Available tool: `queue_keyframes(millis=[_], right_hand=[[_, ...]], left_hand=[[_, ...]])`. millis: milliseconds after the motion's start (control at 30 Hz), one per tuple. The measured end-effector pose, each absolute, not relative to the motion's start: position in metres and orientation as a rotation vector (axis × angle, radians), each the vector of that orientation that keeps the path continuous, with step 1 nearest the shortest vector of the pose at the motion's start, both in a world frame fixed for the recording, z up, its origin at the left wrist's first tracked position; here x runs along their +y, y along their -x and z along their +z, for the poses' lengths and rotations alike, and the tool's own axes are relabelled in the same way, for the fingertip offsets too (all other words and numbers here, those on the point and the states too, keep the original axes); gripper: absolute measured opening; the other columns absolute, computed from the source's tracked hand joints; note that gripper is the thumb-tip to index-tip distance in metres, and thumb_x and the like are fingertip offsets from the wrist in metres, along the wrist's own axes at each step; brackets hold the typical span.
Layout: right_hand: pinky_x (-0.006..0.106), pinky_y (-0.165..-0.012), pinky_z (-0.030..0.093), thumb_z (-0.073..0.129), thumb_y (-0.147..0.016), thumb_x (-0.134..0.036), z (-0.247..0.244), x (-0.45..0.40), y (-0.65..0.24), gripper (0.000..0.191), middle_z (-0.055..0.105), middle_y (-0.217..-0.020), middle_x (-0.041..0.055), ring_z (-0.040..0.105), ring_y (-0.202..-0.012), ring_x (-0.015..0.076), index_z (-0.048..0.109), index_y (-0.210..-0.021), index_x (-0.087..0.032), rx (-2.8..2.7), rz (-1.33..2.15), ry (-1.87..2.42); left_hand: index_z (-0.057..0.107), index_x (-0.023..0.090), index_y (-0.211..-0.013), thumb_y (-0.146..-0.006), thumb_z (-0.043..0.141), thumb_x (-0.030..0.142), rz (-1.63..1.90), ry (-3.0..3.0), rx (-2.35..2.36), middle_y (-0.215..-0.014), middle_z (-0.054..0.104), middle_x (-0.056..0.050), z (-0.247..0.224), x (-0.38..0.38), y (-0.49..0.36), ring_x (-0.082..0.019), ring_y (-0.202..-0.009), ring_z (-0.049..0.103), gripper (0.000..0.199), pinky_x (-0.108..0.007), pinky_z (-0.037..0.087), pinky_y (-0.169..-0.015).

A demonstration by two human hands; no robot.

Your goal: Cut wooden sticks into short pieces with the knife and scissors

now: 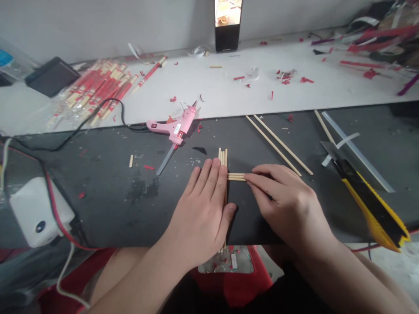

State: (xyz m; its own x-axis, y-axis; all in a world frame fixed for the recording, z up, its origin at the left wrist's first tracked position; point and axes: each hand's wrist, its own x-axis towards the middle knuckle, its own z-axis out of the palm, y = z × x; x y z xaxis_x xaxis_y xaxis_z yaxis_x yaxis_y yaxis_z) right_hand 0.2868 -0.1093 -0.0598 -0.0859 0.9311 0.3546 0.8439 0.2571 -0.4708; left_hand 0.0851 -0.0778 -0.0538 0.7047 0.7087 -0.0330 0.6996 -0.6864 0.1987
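Observation:
My left hand (207, 207) lies flat, fingers stretched out, over a row of long wooden chopsticks (223, 155) that points away from me. Their far ends show past my fingertips, and their near ends stick out over the table's front edge. My right hand (283, 196) pinches the right end of a few short stick pieces (236, 176), laid side by side. These pieces run crosswise, and their left end meets the long row beside my left index finger. Whether they are glued there I cannot tell.
A pink glue gun (178, 126) lies beyond my left hand. To the right are two loose chopsticks (276, 144), a yellow utility knife (369, 200) with its blade out and a clear glue stick (358, 152). Wrapped chopsticks (98, 87) and a phone (227, 26) are at the back.

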Motion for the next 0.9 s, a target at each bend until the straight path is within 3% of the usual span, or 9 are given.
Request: queue_keyframes(millis=[433,667,900], right_hand=[[0.035,-0.088,0.056,0.056,-0.098,-0.005,-0.0594,-0.1055,-0.2872,0.024,0.074,-0.106,0.0075,0.068,-0.097,0.0200,0.076,-0.100,-0.017,-1.888,0.240,1.587],[0.035,-0.088,0.056,0.055,-0.097,-0.004,-0.0588,-0.1052,-0.2894,0.028,0.073,-0.105,0.0078,0.068,-0.098,0.0201,0.080,-0.098,-0.017,-1.876,0.297,1.580],[0.034,-0.087,0.056,0.057,-0.096,-0.006,-0.0593,-0.1025,-0.2826,0.025,0.074,-0.104,0.0070,0.068,-0.097,0.0192,0.080,-0.100,-0.018,-1.840,0.354,1.575]], left_hand=[[0.020,0.001,-0.163,-0.106,0.040,0.036,0.083,-2.726,1.149,-0.173,0.012,-0.020,-0.0560,-0.0797,-0.0857,-0.035,-0.161,0.007,0.070,-0.057,0.021,-0.129],[0.023,0.018,-0.166,-0.105,0.044,0.033,0.093,-2.699,1.129,-0.174,0.011,-0.017,-0.0542,-0.0797,-0.0856,-0.038,-0.160,0.009,0.066,-0.062,0.023,-0.127],[0.027,0.018,-0.165,-0.104,0.046,0.031,0.098,-2.697,1.138,-0.174,0.011,-0.018,-0.0541,-0.0805,-0.0877,-0.039,-0.160,0.010,0.065,-0.063,0.024,-0.126]])
